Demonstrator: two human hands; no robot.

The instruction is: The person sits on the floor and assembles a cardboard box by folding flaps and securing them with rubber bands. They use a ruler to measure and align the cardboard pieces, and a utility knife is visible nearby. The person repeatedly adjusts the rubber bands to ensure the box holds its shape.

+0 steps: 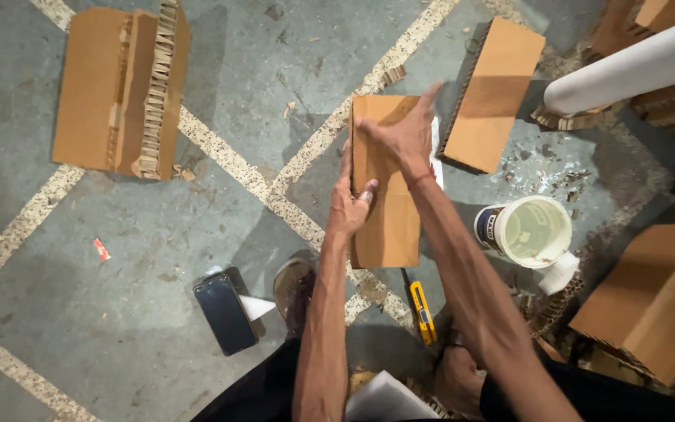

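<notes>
A long brown cardboard block (388, 227) lies on the grey floor in front of me. My left hand (351, 202) grips its left edge near the middle, thumb on top. Flat on the block's far end rests my right hand (405, 133), fingers spread and pressing down. A white sheet (436, 160) peeks out from under the block's right side.
Another cardboard block (494, 94) lies just right of it, a larger one (123, 90) at far left, one more (654, 301) at right. A white tub (529, 232), a yellow utility knife (423, 311), a dark phone (225, 314) and a white roll (634, 70) surround me.
</notes>
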